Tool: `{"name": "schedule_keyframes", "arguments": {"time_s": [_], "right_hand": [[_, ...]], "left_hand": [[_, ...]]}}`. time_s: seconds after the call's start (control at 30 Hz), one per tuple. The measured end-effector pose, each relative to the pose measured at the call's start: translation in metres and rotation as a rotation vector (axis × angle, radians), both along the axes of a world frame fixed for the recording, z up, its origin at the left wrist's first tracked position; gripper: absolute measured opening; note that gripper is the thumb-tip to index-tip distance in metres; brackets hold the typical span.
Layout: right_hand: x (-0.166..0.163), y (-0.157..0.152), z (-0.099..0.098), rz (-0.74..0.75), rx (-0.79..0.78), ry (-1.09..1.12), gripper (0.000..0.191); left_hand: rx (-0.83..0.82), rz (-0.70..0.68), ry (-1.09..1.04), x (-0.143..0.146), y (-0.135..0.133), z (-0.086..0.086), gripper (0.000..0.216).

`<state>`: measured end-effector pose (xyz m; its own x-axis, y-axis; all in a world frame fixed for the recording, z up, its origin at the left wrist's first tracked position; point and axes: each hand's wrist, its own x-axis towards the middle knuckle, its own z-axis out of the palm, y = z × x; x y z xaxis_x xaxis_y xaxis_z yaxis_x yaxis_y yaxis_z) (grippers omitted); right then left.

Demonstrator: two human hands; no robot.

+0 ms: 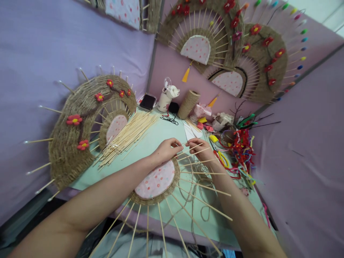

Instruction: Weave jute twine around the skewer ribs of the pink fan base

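A half-round woven piece (157, 179) lies in front of me, its middle covered in white cloth with pink-red dots, edged with rows of jute cord. Thin bamboo sticks (205, 186) fan out from that rim. My left hand (168, 148) is closed in a pinch at its upper edge; what lies between the fingertips is too small to make out. Just to the right, my right hand (199, 148) pinches a thin strand that looks like jute twine, with sticks crossing before it. Loose jute twine (204, 175) lies in loops under the sticks and right forearm.
A finished woven fan (71, 118) leans at left beside a pile of bamboo sticks (131, 134). Behind stand a white bottle (163, 100) and a twine spool (189, 104). Scissors (223, 157) and tangled coloured pipe cleaners (243, 147) lie at right. More fans (268, 64) hang behind.
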<state>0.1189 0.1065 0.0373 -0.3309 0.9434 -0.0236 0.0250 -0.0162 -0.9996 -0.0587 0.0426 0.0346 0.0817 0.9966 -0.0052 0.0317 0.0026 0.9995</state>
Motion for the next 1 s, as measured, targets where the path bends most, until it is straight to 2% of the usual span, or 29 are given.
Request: {"name": "schedule_keyframes", "arguments": {"time_s": [0.2, 0.33, 0.43, 0.57, 0.77, 1.0], "right_hand": [[0.000, -0.008, 0.006, 0.058, -0.037, -0.058, 0.028], [0.019, -0.014, 0.016, 0.109, -0.040, -0.149, 0.033], [0.032, -0.010, 0.019, 0.070, 0.023, -0.208, 0.027], [0.031, 0.006, 0.016, -0.051, 0.113, -0.131, 0.026], [0.009, 0.030, 0.010, -0.097, 0.179, -0.055, 0.035], [0.002, 0.036, -0.009, -0.086, 0.211, -0.216, 0.032]], "left_hand": [[0.043, 0.033, 0.013, 0.000, -0.001, 0.006, 0.012], [0.020, 0.073, 0.015, -0.001, -0.001, 0.006, 0.009], [-0.023, 0.066, 0.026, 0.000, -0.002, 0.005, 0.009], [-0.067, 0.038, 0.042, 0.001, -0.003, 0.003, 0.009], [-0.131, -0.009, -0.025, -0.001, -0.004, 0.005, 0.008], [-0.144, -0.001, -0.089, -0.002, -0.004, 0.008, 0.005]]}}
